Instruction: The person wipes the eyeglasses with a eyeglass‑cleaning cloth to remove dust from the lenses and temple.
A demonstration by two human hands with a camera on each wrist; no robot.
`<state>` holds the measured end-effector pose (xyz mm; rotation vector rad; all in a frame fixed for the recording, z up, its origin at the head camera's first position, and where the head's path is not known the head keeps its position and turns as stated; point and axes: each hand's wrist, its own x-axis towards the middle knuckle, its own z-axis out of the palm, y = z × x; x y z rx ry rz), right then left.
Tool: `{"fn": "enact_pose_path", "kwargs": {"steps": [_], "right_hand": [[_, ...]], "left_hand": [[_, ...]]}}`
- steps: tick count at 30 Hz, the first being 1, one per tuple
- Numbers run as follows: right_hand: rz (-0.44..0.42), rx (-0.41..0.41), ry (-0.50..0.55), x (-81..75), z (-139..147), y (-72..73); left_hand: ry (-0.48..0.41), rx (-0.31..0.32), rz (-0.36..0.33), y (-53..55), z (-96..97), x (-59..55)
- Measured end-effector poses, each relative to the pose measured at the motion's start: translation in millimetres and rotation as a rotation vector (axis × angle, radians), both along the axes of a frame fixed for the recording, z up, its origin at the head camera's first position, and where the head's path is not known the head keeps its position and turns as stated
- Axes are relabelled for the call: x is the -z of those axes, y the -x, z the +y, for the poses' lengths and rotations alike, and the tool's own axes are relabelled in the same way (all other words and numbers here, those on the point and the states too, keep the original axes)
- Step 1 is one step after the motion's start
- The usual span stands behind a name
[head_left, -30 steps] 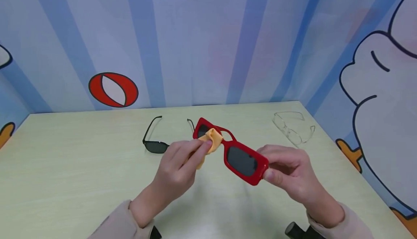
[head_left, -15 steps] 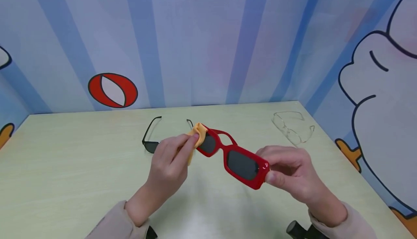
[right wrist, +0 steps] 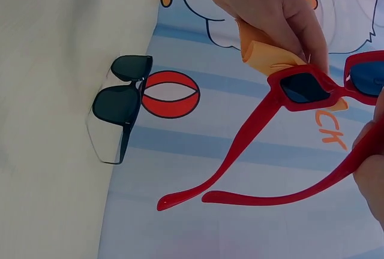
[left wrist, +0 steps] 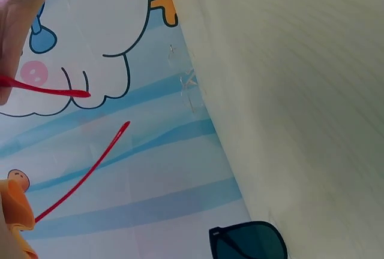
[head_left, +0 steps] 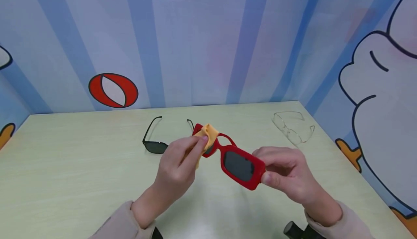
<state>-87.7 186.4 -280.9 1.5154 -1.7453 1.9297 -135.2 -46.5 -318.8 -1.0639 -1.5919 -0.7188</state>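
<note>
My right hand pinches one end of a pair of red sunglasses by the frame corner, holding them tilted above the table. With my left hand I pinch a folded orange-yellow cloth between thumb and fingers. The cloth lies against the far dark lens and covers much of it in the head view. Seen from the right wrist, the red sunglasses have both temples unfolded, and the cloth is behind the lens. The left wrist view catches only the cloth's edge and the red temples.
Black sunglasses lie on the pale table behind my left hand, partly hidden by it. Thin clear-framed glasses lie at the back right. A printed blue curtain stands behind the table.
My left hand with the cloth moved left to the outer edge of the far lens, then back right over it. The red sunglasses shifted slightly; my right hand keeps its pinch.
</note>
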Motion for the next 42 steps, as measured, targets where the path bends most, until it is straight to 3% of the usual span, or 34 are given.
{"fn": "enact_pose_path", "kwargs": {"steps": [5, 12, 16, 21, 25, 31, 37, 42], "right_hand": [[-0.007, 0.016, 0.004, -0.3, 1, -0.6], [-0.024, 0.03, 0.011, -0.4, 3, -1.1], [-0.019, 0.023, 0.02, 0.2, 3, -0.4], [-0.029, 0.028, 0.032, -0.4, 5, 0.0], [-0.036, 0.043, 0.028, -2.6, 7, -1.3], [-0.035, 0.029, 0.02, -3.4, 7, -1.5], [-0.036, -0.009, -0.004, 0.0, 4, -0.2], [-0.024, -0.02, -0.029, 2.2, 2, 0.5]], "left_hand": [[-0.006, 0.054, 0.057, -3.6, 4.4, 0.4], [-0.052, 0.036, 0.296, 1.2, 3.6, 1.1], [-0.023, 0.025, 0.328, 2.0, -1.1, 3.2], [0.023, -0.004, 0.301, 2.1, -8.7, 6.3], [-0.02, -0.027, 0.281, 5.4, -12.0, 4.7], [-0.102, -0.036, 0.118, 5.8, -14.1, 7.7], [-0.11, -0.102, -0.025, 7.4, -15.1, 10.0], [-0.108, -0.064, -0.13, 7.0, -13.4, 6.4]]}}
